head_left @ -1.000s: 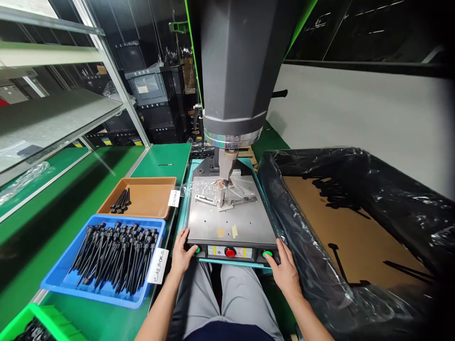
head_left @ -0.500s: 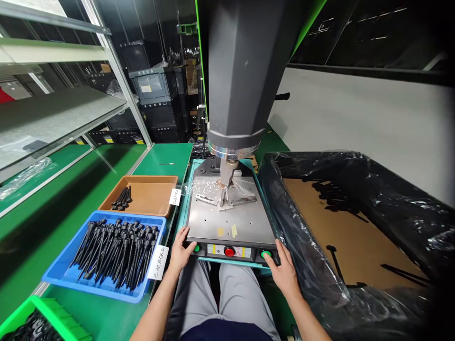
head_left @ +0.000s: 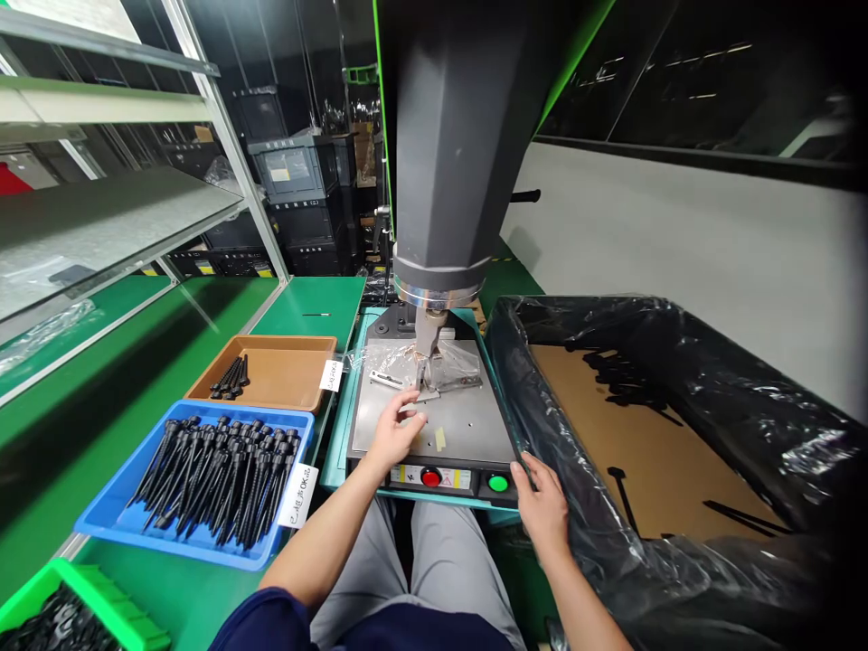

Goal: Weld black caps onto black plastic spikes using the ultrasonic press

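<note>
A grey press machine stands over a steel plate, its narrow tip raised just above a small fixture wrapped in clear plastic. My left hand hovers over the plate near the fixture, fingers spread and holding nothing. My right hand rests at the machine's front right corner beside the green button, fingers loosely apart. A red button sits in the middle of the front panel.
A blue tray full of black pins lies to my left, with a brown tray holding a few pins behind it. On the right is a cardboard box lined with black plastic. Metal shelving stands far left.
My left hand left the green button on the left and reached forward over the plate toward the fixture. The press tip rose off the fixture. My right hand slid slightly off the right button.
</note>
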`<move>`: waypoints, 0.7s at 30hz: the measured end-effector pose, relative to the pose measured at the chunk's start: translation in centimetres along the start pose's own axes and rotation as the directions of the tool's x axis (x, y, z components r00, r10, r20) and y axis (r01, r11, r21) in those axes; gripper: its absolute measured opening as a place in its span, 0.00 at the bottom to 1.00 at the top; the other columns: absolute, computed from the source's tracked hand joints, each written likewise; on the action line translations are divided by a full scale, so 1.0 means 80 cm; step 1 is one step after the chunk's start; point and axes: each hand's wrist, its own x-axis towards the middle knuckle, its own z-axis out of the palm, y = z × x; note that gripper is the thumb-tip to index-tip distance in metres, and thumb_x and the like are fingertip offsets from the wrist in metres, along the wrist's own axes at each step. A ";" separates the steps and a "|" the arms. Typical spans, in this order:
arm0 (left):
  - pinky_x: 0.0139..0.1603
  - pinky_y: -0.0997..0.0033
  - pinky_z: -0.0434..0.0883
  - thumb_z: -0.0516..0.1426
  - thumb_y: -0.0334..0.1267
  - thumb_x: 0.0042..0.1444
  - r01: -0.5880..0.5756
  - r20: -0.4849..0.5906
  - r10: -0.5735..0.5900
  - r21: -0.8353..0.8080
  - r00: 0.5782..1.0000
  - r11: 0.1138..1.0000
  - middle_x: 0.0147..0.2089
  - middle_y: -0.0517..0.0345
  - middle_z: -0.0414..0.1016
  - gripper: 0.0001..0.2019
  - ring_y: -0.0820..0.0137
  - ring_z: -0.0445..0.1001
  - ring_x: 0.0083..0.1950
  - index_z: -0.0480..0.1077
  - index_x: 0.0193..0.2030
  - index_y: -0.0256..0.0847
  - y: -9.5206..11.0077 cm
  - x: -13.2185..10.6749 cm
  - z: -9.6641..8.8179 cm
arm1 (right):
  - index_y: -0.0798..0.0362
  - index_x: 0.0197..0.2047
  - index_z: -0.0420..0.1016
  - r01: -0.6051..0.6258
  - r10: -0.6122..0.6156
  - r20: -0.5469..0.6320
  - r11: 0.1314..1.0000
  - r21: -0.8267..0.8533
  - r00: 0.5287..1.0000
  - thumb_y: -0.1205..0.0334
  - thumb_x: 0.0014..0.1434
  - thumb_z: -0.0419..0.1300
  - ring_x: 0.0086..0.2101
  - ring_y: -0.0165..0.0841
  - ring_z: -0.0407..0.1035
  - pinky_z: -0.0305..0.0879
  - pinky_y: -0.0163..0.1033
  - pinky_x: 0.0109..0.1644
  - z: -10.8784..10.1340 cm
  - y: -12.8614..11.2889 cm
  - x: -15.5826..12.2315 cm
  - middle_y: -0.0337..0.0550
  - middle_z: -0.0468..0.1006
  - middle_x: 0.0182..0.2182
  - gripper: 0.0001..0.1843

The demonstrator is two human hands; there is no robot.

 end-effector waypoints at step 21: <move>0.58 0.53 0.70 0.60 0.35 0.52 -0.065 0.055 0.063 0.032 0.997 0.997 0.63 0.42 0.66 0.31 0.58 0.72 0.56 0.63 0.64 0.40 0.016 0.056 0.050 | 0.52 0.51 0.74 -0.124 -0.055 0.405 0.907 0.403 0.913 0.55 0.54 0.57 0.39 0.44 0.75 0.71 0.49 0.44 0.149 -0.163 0.092 0.47 0.81 0.39 0.21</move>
